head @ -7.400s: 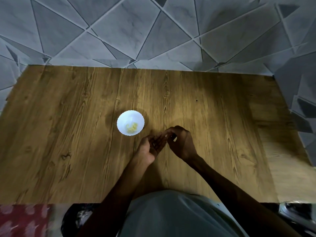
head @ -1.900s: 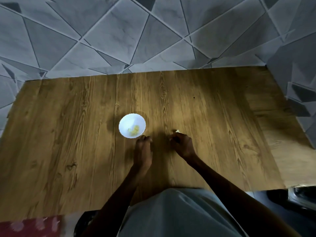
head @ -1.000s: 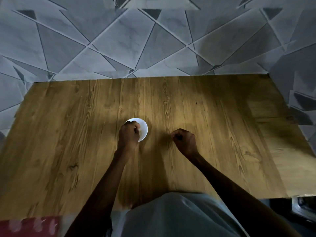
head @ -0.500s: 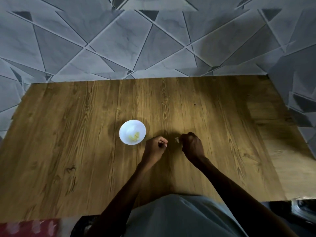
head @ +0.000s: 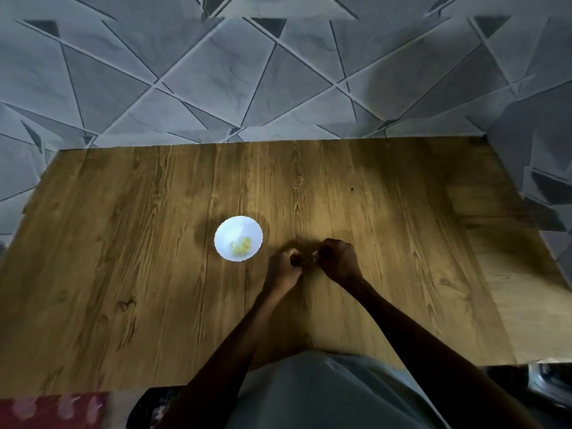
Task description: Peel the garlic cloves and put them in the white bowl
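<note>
as both hands hover close above the desk (head: 123, 274), right hand (head: 339, 263) fingers pinch a pale garlic clove (head: 315, 257), left hand (head: 283, 266) fingers curled just beside it, hold unclear, white bowl (head: 230, 232) near, leftward

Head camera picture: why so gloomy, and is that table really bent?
Head view: dim light, brightest around the white bowl; the left hand and right hand are dark silhouettes casting soft shadows on the table; wide-angle lens bows the table's edges; slight blur throughout.

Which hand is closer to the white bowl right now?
Left. The left hand sits just right of the white bowl, apart from it; the right hand, pinching a garlic clove, is farther right, beyond the left.
</note>
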The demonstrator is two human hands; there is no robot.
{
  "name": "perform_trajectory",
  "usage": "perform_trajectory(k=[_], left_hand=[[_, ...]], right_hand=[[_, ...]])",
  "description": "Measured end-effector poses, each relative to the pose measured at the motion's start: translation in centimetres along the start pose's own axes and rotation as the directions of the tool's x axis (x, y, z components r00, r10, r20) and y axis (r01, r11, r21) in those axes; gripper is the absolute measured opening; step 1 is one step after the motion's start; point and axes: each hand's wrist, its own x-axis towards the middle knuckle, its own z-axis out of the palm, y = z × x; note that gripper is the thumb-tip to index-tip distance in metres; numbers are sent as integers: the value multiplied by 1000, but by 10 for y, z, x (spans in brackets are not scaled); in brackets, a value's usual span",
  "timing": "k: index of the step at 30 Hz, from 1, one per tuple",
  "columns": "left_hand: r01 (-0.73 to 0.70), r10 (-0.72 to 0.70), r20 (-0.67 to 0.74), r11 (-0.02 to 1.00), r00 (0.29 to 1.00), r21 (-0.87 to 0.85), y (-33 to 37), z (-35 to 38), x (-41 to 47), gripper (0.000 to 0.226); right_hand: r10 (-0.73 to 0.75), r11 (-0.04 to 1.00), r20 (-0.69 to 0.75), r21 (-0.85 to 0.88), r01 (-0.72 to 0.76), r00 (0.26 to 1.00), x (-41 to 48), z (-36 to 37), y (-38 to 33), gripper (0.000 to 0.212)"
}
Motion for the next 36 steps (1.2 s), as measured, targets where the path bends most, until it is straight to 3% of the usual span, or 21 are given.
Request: perform_trajectory(k=[3, 5, 8, 16, 29, 36], left_hand=[[-5, 3, -30, 997, 1000, -75, 0, 0, -2, 22], [-1, -4, -32, 989, 999, -146, 2, 0, -4, 18], [13, -17, -15, 972, 1000, -237, 3, 1, -8, 14], [41, -24, 50, 925, 998, -378, 5, 4, -12, 19], [-9, 48, 115, 949, 992, -317, 5, -6, -13, 21], [-66, 104, 109, 949, 989, -308, 8, -10, -12, 21]], right_hand=[[78, 954, 58, 286, -91, 995, -6, -4, 3, 6], [130, 864, 159, 467, -191, 979, -12, -6, 5, 12], [112, 768, 205, 603, -215, 972, -21, -10, 5, 19], [242, 748, 195, 586, -311, 950, -25, -16, 4, 10], [228, 794, 177, 535, -288, 957, -23, -15, 3, 6], [189, 711, 234, 637, -298, 954, -24, -27, -2, 14]])
